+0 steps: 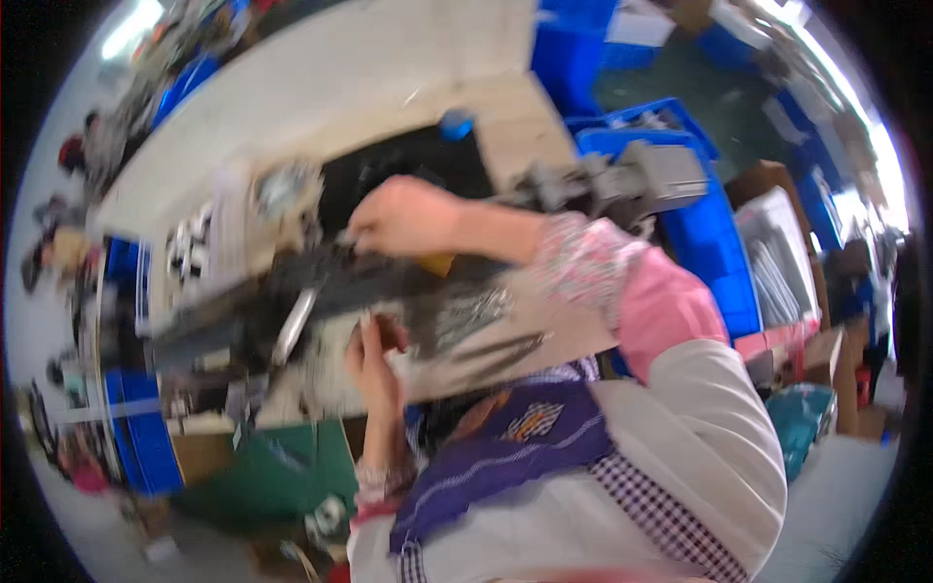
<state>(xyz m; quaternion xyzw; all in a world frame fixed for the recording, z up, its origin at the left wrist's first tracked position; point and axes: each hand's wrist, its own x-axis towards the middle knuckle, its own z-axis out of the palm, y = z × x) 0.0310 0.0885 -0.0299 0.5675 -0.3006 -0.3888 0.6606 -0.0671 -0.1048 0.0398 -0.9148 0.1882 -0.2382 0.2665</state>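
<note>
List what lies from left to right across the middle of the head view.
Blue bin → black and white parts → left hand → right hand → pink sleeve → blue crate → tray of grey strips.

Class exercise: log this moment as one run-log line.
left hand: near small pale piece, grip unclear | right hand: on dark elongated assembly | bench: cluttered | image: motion-blurred

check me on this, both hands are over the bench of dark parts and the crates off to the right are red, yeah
Not quite: the head view shows the crates on the right are blue, not red. The rest holds: the right hand and left hand are both over the bench of dark parts.
</note>
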